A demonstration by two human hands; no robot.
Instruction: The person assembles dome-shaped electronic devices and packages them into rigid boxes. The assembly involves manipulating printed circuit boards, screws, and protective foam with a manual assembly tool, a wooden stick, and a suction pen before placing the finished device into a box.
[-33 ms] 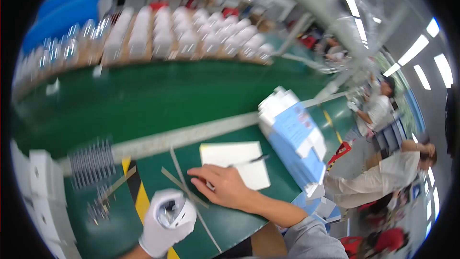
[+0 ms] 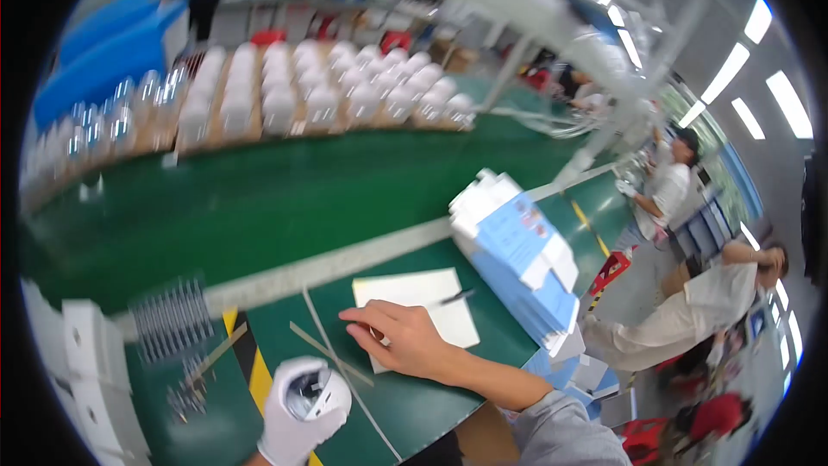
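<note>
My left hand (image 2: 302, 410), in a white glove, is closed around a small white round part with a dark opening, held low above the green table (image 2: 405, 410). My bare right hand (image 2: 401, 336) lies flat with its fingers on the near edge of a white sheet of paper (image 2: 427, 292). A dark pen (image 2: 455, 297) rests on that sheet just beyond my fingers. Thin pale strips (image 2: 323, 347) cross the table between my two hands.
A stack of blue-and-white flat boxes (image 2: 517, 259) stands right of the sheet. A grey comb-like metal rack (image 2: 172, 318) and white boxes (image 2: 86, 362) sit at left. Beyond runs a green belt (image 2: 259, 190) with rows of white items (image 2: 345, 86). Two people (image 2: 716, 293) work at right.
</note>
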